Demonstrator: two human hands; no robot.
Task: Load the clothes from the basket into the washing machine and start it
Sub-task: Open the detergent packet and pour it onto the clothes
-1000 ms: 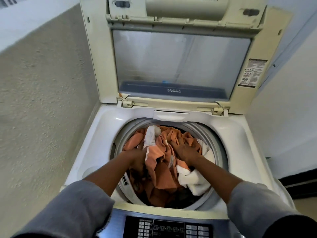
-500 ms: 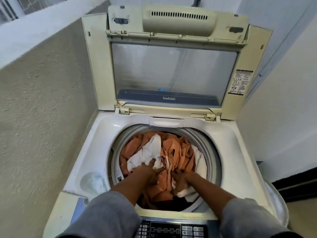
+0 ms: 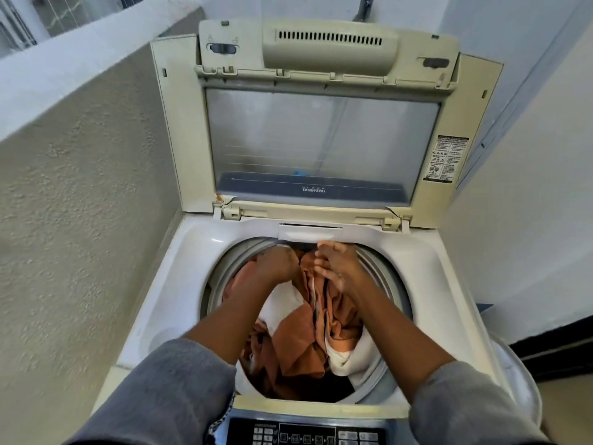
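Note:
A white top-loading washing machine [image 3: 179,284] stands in front of me, its lid [image 3: 321,139] raised upright. Orange and white clothes [image 3: 305,335] fill the round drum. My left hand [image 3: 277,263] is closed into the clothes at the far left of the drum. My right hand [image 3: 337,263] is at the far side of the drum, fingers curled around a fold of orange cloth. The basket is not in view.
A dark control panel [image 3: 305,433] with buttons runs along the machine's near edge. A rough plastered wall [image 3: 73,220] stands close on the left and a white wall [image 3: 529,203] on the right. A tap [image 3: 364,6] shows above the lid.
Both hands have moved from the near middle of the drum to its far side. The orange cloth has shifted and more white cloth shows in the middle.

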